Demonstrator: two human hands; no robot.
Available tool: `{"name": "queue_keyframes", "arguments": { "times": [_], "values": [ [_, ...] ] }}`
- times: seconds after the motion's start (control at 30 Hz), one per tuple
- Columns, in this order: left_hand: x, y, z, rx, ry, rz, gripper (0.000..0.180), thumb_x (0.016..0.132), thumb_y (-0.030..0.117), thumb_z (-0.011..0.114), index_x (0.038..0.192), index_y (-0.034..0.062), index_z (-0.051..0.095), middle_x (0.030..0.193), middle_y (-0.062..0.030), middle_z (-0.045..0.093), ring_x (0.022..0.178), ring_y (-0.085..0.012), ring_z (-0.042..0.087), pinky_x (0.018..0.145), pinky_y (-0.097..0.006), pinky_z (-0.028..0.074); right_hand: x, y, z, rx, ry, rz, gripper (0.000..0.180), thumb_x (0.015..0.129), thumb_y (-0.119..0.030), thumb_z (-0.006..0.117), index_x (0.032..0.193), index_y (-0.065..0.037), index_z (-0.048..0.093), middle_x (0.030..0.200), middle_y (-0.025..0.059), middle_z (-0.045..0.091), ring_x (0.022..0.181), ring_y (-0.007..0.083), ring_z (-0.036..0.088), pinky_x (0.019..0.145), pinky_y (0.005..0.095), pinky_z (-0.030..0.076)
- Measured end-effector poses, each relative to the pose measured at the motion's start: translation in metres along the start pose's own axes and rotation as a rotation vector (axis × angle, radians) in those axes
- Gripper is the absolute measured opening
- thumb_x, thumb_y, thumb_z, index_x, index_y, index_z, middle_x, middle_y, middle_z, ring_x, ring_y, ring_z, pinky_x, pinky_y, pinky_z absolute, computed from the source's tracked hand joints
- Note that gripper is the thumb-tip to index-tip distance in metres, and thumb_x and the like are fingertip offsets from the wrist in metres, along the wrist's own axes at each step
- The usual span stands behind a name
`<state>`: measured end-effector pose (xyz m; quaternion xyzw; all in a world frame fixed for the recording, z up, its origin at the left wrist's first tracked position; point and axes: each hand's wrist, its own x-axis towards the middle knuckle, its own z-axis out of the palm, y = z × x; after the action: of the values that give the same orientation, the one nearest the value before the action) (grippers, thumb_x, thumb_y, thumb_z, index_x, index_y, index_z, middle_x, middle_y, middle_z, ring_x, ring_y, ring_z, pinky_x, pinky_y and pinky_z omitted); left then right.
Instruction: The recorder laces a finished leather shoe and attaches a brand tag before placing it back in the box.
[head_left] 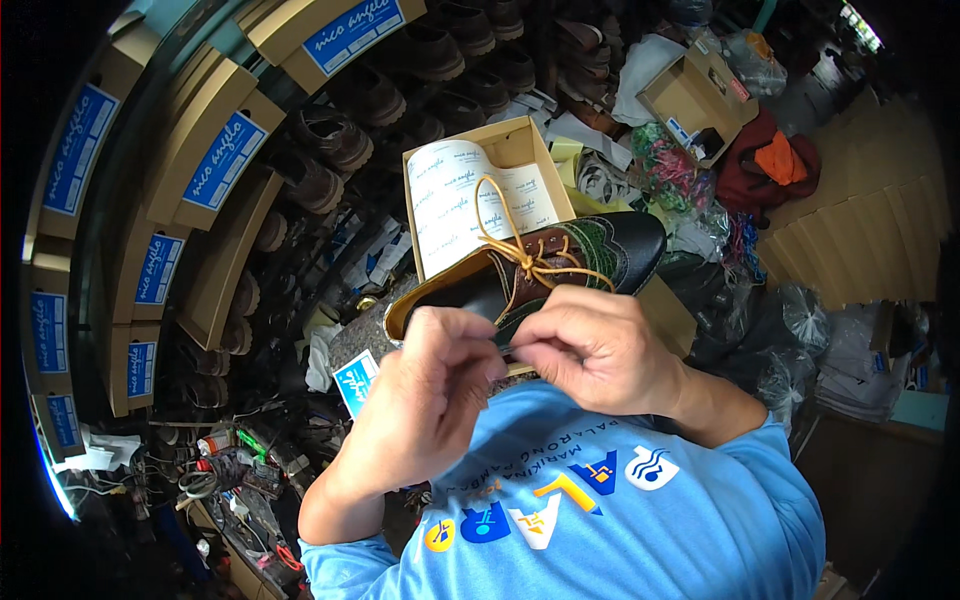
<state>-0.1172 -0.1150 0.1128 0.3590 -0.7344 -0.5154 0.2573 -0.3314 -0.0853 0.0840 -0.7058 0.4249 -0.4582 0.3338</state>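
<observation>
A dress shoe (585,258) in black, brown and green leather with tan laces (520,250) is held up in front of my chest, toe pointing right. My left hand (430,385) grips its near side by the heel opening. My right hand (590,350) pinches the near side by the lacing. The laces are knotted and one loop stands up. Just behind the shoe is an open tan shoebox (530,145) lined with printed white tissue paper (460,195).
Stacked tan shoeboxes with blue labels (215,160) line the left. Rows of dark shoes (330,140) sit on shelves behind. Another open box (695,100), red and orange cloth (765,160) and plastic bags (800,330) lie to the right. Tools and clutter (225,470) fill the lower left.
</observation>
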Motion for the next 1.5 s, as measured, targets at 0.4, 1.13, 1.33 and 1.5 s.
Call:
{"name": "queue_keyframes", "arguments": {
  "times": [0.4,1.13,1.33,1.5],
  "values": [
    [0.044,-0.006,0.006,0.324,0.197,0.062,0.015,0.083,-0.003,0.070,0.098,0.0013,0.071,0.078,-0.0121,0.061,0.066,-0.0273,0.063,0.059,-0.036,0.049,0.007,0.003,-0.011,-0.279,0.164,0.084,0.010,0.089,-0.004,0.069,0.094,-0.001,0.061,0.083,0.0147,0.065,0.074,0.0353,0.066,0.061,0.0413,0.052],
    [0.048,-0.023,0.008,0.167,0.163,0.014,0.017,0.084,0.001,0.074,0.100,0.0022,0.075,0.080,-0.0080,0.064,0.071,-0.0204,0.062,0.067,-0.032,0.049,0.011,0.009,-0.003,-0.408,0.104,-0.025,0.011,0.093,-0.006,0.062,0.097,0.001,0.055,0.084,0.0185,0.062,0.076,0.0380,0.065,0.066,0.0452,0.054],
    [0.049,-0.022,0.010,0.194,0.162,0.001,0.015,0.084,0.003,0.073,0.099,0.0028,0.074,0.080,-0.0096,0.063,0.072,-0.0236,0.063,0.067,-0.035,0.049,0.010,0.012,-0.002,-0.419,0.099,-0.010,0.011,0.093,-0.006,0.063,0.095,0.000,0.054,0.083,0.0178,0.062,0.074,0.0378,0.065,0.064,0.0447,0.053],
    [0.048,-0.014,0.013,0.302,0.152,0.024,0.010,0.085,-0.004,0.069,0.095,-0.0023,0.069,0.083,-0.0095,0.061,0.075,-0.0201,0.060,0.068,-0.031,0.048,0.010,0.006,-0.006,-0.373,0.078,0.062,0.015,0.090,-0.005,0.066,0.099,0.000,0.054,0.085,0.0168,0.062,0.075,0.0356,0.065,0.064,0.0438,0.053]
  ]
}}
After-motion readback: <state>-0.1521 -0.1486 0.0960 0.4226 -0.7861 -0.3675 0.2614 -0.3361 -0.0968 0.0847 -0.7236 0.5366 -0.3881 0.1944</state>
